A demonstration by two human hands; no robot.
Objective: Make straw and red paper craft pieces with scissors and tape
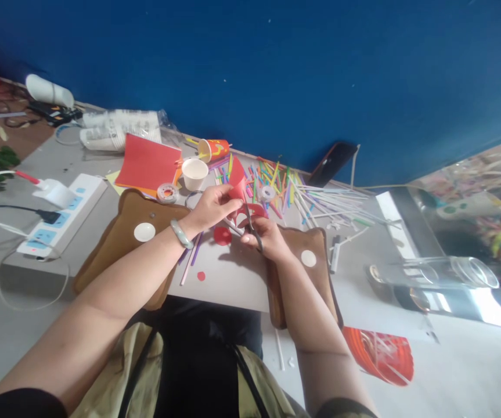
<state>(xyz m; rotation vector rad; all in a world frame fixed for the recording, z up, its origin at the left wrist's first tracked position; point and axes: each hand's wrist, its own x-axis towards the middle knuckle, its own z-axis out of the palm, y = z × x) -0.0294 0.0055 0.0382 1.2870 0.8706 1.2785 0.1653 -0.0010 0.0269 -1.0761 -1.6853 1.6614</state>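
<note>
My left hand (217, 206) pinches a piece of red paper (237, 177) above the middle of the table. In my right hand (268, 237) is a pair of scissors (253, 230), its blades up against the paper. Below them, a red paper circle (222, 235) lies on the tabletop, and a smaller red scrap (201, 276) sits nearer the front edge. Beneath my left forearm is a brown mat (122, 229) with a white round spot. Another brown mat (306, 278) lies under my right forearm. My fingers partly hide the scissors' handles.
Many coloured straws (276, 183) spread along the back. A white paper cup (195, 173), a tape roll (167, 193) and red paper sheets (148, 165) stand left of them. A power strip (62, 215) lies far left. At right is a clear bottle (433, 273); a red bin (381, 354) sits below.
</note>
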